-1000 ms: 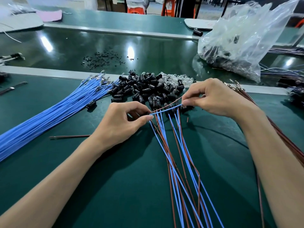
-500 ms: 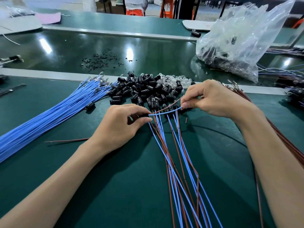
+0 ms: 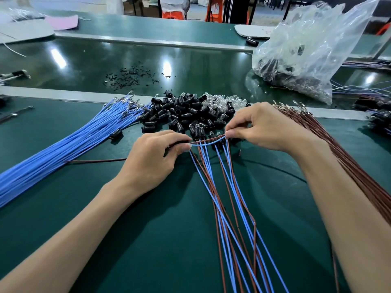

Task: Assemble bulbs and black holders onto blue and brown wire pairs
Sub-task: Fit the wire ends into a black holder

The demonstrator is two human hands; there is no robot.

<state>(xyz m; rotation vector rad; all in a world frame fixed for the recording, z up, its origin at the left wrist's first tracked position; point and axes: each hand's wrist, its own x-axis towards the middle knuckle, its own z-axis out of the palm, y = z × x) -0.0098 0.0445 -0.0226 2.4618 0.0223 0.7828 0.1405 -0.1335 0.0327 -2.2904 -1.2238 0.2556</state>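
Note:
A blue and brown wire pair (image 3: 208, 141) is stretched between my two hands. My left hand (image 3: 154, 157) pinches its left end, where something black shows between the fingers. My right hand (image 3: 260, 127) pinches the right end with thumb and fingers. Just behind the hands lies a heap of black holders (image 3: 182, 115) with clear bulbs (image 3: 224, 101) at its far right. Several assembled blue and brown pairs (image 3: 230, 208) fan toward me on the green mat.
A thick bundle of blue wires (image 3: 63, 149) lies left, a bundle of brown wires (image 3: 347, 157) right. One loose brown wire (image 3: 97, 160) lies near my left wrist. A clear plastic bag (image 3: 306, 51) of parts sits back right. Black scraps (image 3: 129, 76) dot the conveyor belt.
Both hands stay on the same wire pair. My right hand has dropped slightly, so the pair now runs nearly level between the hands.

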